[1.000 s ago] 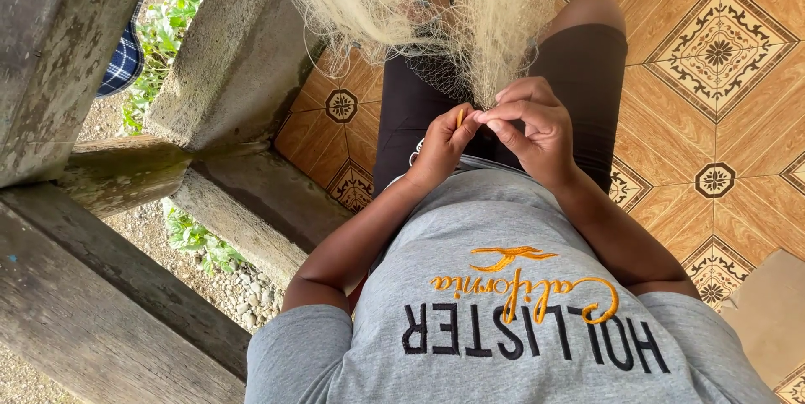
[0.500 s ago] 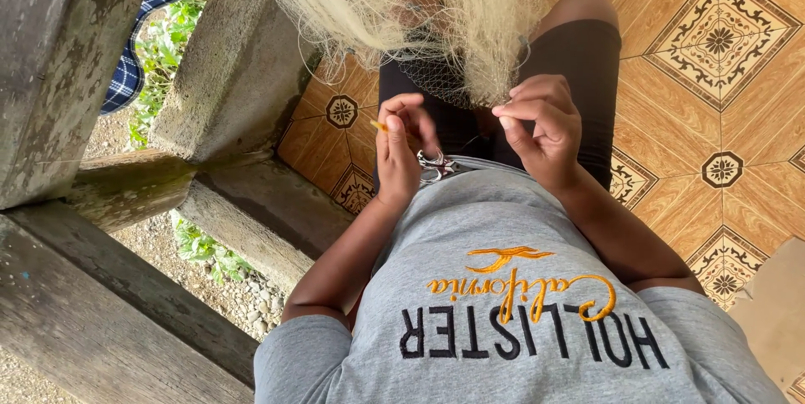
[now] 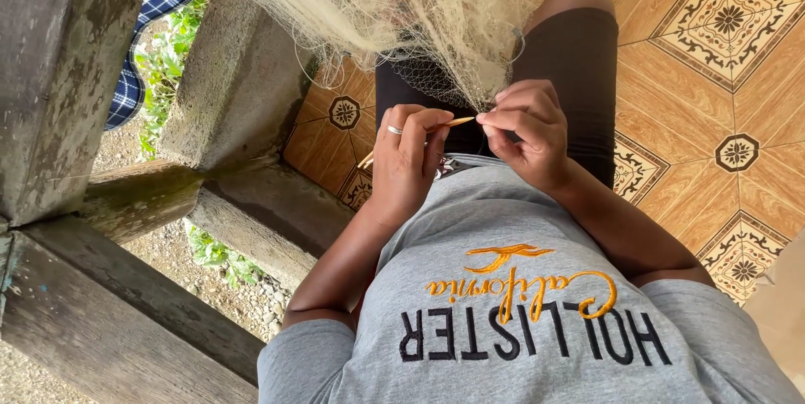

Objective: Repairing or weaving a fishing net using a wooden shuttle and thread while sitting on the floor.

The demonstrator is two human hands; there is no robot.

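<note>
1. Left hand (image 3: 408, 161) — ringed, fingers curled shut around a thin wooden netting needle (image 3: 423, 134); needle tip aimed rightward toward the other hand.
2. Right hand (image 3: 527, 131) — thumb and forefinger pinched closed on a strand of the net (image 3: 402, 1), just beside the needle tip.
3. Pale fishing net — bunched mass hanging down over the lap and black shorts (image 3: 579, 60), gathered to a point at the pinch.
4. Surroundings — grey shirt (image 3: 520, 286), patterned tile floor (image 3: 713, 52), weathered wooden railing (image 3: 92, 77), a blue plaid cloth (image 3: 159, 10) beyond it.
5. Likely risks — strand slipping from a loose pinch; needle snagging neighbouring mesh, given how densely the net bunches there; needle dropping toward the railing gap if the curled grip slackens.
</note>
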